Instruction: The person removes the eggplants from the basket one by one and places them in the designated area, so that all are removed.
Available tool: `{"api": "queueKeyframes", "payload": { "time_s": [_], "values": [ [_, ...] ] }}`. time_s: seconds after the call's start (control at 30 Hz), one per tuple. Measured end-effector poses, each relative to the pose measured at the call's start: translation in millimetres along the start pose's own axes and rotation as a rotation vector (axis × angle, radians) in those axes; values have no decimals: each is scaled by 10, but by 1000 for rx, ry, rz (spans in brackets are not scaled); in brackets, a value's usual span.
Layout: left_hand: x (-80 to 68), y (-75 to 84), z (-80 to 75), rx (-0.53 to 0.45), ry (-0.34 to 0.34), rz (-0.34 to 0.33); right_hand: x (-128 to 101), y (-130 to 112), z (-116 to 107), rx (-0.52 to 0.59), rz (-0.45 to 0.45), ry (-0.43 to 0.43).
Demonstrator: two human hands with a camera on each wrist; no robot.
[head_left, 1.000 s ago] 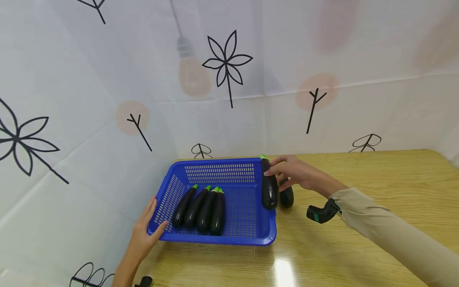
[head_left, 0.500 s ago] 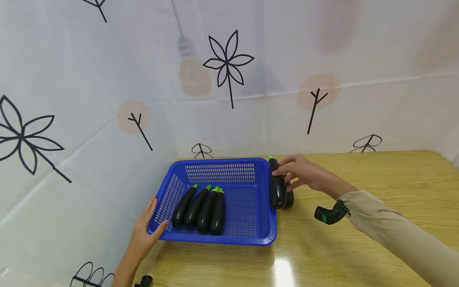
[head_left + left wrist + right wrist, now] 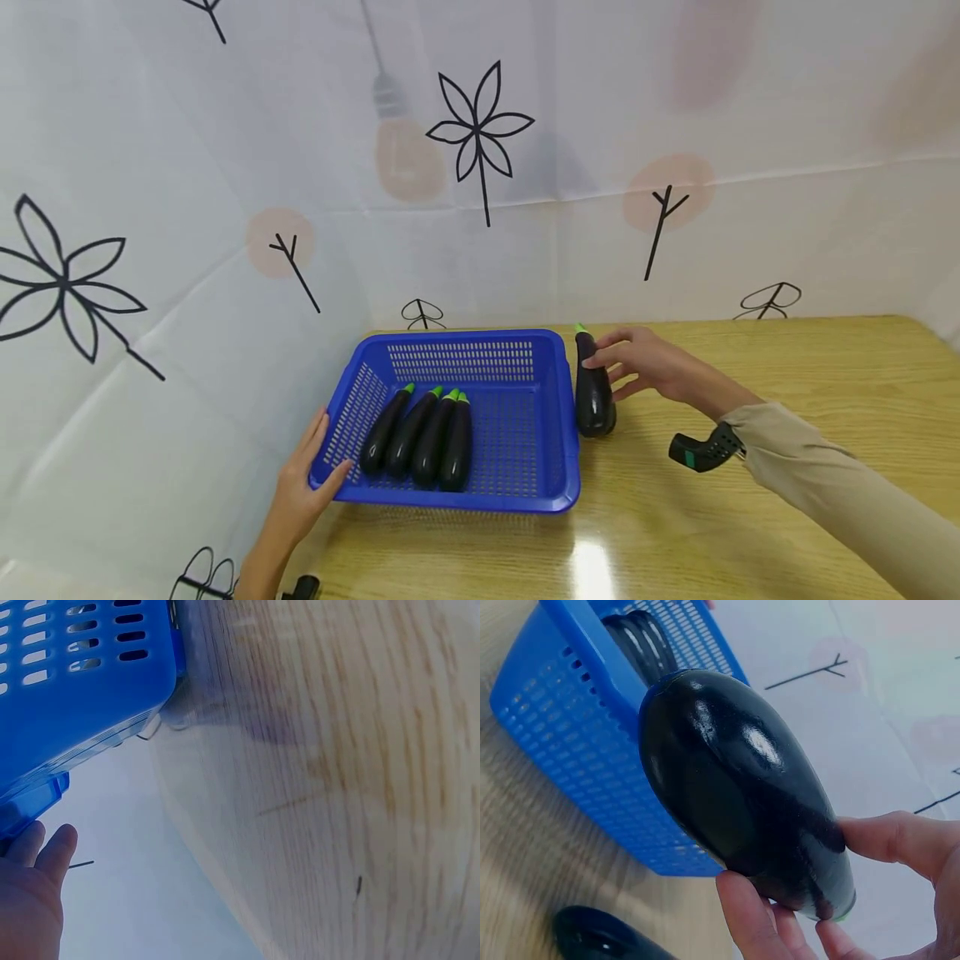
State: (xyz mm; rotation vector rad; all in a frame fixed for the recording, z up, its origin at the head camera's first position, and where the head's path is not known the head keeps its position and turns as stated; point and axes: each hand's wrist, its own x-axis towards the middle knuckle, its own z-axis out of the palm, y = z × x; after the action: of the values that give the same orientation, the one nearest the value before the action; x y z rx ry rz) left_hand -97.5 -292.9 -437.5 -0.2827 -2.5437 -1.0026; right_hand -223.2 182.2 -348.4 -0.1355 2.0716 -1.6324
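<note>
Head view: R hand (image 3: 647, 365) grips an aubergine (image 3: 593, 393) near its stem end, thumb and fingers curled round it. It sits just outside the blue basket (image 3: 558, 417), beside the basket's right wall, toward the back-left part of the bench (image 3: 787, 467); can't tell if its fat end touches the wood. Four more aubergines (image 3: 420, 437) lie side by side in the basket's left half. L hand (image 3: 303, 492) rests on the basket's front-left corner, fingers fairly straight, thumb against the wall.

L wrist view: only the basket corner (image 3: 67, 697), bare bench (image 3: 337, 772) and part of the L hand (image 3: 30, 892), fingers relaxed, nothing pinched.

R wrist view: fingertips (image 3: 750, 907) wrap the aubergine (image 3: 735, 787) at the narrow end; another dark one (image 3: 600, 936) lies on the bench below.

Handling, my guess: skin glossy, prob. slippery; firm, bottom-heavy. Better to take hold nearer mid-body than by the neck.
</note>
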Motion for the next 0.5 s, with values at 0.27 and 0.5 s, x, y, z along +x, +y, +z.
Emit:
{"api": "queueKeyframes", "payload": {
  "time_s": [0.27,0.5],
  "values": [
    [2,-18,14,-11,7,11,12,70,-46,-6,10,14],
    [-5,-40,18,-17,6,3,7,121,-76,-30,9,15]
  ]
}}
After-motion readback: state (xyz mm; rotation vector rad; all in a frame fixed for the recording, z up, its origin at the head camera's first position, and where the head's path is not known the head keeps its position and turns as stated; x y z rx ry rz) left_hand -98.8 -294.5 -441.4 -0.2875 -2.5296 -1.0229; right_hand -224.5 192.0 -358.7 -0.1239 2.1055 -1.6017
